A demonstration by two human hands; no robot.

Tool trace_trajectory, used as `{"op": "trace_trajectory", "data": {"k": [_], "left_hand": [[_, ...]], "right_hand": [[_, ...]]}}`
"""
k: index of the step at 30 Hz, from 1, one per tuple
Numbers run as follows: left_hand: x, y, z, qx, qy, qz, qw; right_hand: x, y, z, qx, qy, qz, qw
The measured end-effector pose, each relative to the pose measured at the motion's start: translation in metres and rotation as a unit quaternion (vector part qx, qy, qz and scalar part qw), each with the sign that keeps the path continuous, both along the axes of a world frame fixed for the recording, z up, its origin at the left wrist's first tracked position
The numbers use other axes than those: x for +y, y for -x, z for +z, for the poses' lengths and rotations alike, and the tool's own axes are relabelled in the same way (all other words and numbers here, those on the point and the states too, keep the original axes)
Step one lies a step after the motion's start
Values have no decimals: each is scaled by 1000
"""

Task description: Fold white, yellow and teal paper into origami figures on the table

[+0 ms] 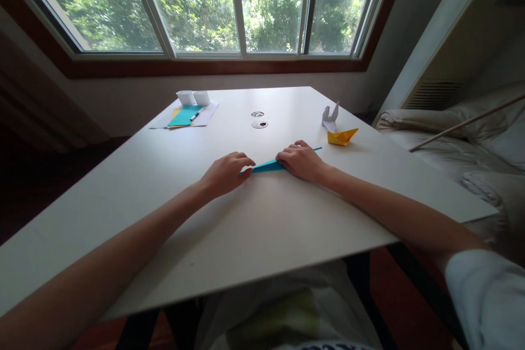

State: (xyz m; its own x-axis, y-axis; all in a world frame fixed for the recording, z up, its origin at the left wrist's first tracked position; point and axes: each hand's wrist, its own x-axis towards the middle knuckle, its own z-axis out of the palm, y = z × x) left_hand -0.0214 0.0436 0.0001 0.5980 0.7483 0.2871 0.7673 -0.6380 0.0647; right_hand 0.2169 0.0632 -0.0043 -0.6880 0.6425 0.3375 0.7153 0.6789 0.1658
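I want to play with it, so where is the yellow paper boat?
In the head view, the yellow paper boat sits on the right side of the white table, just in front of the white paper bird and beyond the right hand.
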Motion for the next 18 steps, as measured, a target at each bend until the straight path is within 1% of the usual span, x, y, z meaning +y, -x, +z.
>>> {"op": "trace_trajectory", "data": {"k": [2, 4, 8, 10, 14, 16, 18], "left_hand": [[4, 4, -1, 12, 33, -18, 999], [5, 5, -2, 11, 47, -41, 998], [-1, 2, -2, 3, 43, -113, 993], [-5, -2, -1, 3, 40, -151, 988], [-12, -9, -1, -3, 38, -212, 976], [-15, -11, -1, -2, 48, -230, 972], [-17, -12, -1, 9, 61, -233, 971]], "right_hand": [[1, -2, -1, 0, 12, -1, 1000], [1, -4, -1, -2, 28, -3, 1000], [2, -7, 0, -4, 63, -20, 998], [4, -8, -1, 2, 87, -9, 996], [8, -14, -4, 2, 158, 53, 986], [9, -17, -4, -5, 205, 59, 977], [9, -19, -3, -15, 247, 51, 967]]}}
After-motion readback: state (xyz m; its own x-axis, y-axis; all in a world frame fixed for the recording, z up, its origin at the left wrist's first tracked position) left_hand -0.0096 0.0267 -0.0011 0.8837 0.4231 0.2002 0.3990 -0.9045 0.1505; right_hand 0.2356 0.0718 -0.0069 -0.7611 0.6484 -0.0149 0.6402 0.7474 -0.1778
